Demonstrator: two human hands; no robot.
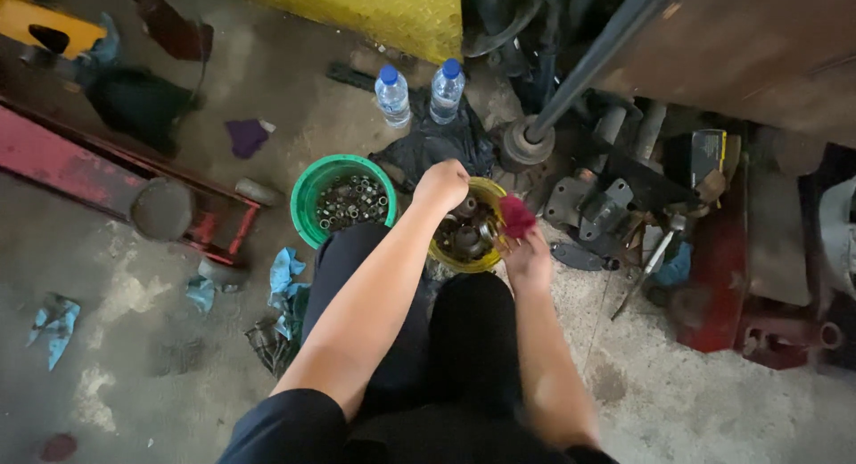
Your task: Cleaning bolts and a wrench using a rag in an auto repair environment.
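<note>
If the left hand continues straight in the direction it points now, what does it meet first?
Probably the metal parts inside the yellow bowl. The left hand hangs over the bowl's rim, knuckles down toward them. Depth is unclear, so it may already touch them.

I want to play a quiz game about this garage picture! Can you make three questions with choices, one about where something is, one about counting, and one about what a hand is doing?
1. Where is the green bucket?
A. Beside the yellow bowl
B. On a shelf
C. Inside a car

2. How many water bottles stand on the floor?
A. One
B. Two
C. Five

3. What does the right hand do?
A. Lies flat on the floor
B. Holds a red cloth in its fingers
C. Grips a bottle

Answers: 1 A, the two tubs sit side by side on the floor. 2 B, a bottle and another bottle with blue caps. 3 B, the cloth sits above the fingers, over the bowl's edge.
</note>
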